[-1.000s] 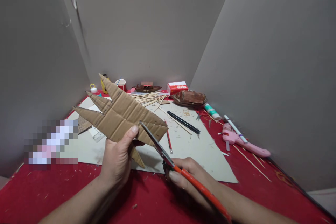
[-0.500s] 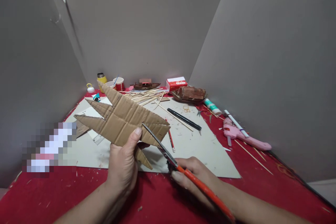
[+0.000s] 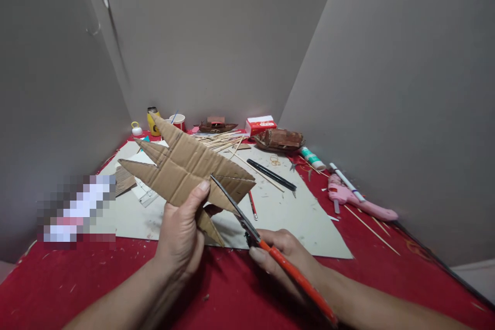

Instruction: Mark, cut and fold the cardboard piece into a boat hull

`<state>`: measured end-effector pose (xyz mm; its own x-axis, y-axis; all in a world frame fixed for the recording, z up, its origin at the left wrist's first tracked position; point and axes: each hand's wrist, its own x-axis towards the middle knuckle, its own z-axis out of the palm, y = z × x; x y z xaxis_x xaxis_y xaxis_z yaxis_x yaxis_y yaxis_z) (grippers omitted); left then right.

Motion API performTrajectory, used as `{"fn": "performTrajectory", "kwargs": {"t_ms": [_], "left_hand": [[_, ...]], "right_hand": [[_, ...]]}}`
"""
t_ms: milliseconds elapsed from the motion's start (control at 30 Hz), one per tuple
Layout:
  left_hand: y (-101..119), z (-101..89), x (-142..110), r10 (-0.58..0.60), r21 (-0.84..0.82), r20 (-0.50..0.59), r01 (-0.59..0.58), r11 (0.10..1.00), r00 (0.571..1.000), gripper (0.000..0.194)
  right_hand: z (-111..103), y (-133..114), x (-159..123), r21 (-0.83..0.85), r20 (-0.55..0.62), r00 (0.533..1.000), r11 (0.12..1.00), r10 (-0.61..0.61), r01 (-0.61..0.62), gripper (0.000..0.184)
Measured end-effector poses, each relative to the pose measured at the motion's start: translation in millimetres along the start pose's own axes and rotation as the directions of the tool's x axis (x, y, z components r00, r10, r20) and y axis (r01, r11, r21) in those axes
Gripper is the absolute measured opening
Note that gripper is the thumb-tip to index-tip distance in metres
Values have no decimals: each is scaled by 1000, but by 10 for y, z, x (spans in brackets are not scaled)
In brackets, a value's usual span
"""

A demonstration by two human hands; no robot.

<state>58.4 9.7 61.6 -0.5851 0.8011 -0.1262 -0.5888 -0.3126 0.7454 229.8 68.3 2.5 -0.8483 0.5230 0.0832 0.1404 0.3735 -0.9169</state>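
Observation:
Pinched between thumb and fingers of my left hand [image 3: 183, 232] is a piece of brown cardboard [image 3: 193, 165], held up tilted above the table. Long pointed spikes stick out at its left end, and its right end narrows to a tip with a slit. Another pointed cardboard part hangs below my left thumb. My right hand [image 3: 284, 255] grips scissors [image 3: 247, 224] with orange-red handles. One blade lies over the front of the cardboard, its tip near my left thumb; the other blade is hidden behind the sheet.
A pale board [image 3: 309, 232] lies on the red tablecloth [image 3: 216, 289]. On it are a black marker [image 3: 270, 174], a red pencil [image 3: 252, 206] and thin sticks [image 3: 220, 140]. Two model boats [image 3: 280, 139] stand behind. A pink glue gun [image 3: 356, 201] lies at right.
The cardboard has shifted slightly right and up in view with my left hand. The scissors still straddle it, blades at nearly the same spot. The whole view has shifted a little.

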Motion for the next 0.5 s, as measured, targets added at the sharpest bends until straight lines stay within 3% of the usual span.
{"fn": "performTrajectory", "kwargs": {"t_ms": [200, 500], "left_hand": [[35, 7, 0, -41, -13, -19, 41, 999, 999, 45], [71, -16, 49, -48, -38, -42, 46, 998, 998, 32]], "right_hand": [[19, 54, 14, 27, -11, 999, 999, -33, 33, 44], [-49, 64, 62, -100, 31, 997, 992, -77, 80, 42]]}}
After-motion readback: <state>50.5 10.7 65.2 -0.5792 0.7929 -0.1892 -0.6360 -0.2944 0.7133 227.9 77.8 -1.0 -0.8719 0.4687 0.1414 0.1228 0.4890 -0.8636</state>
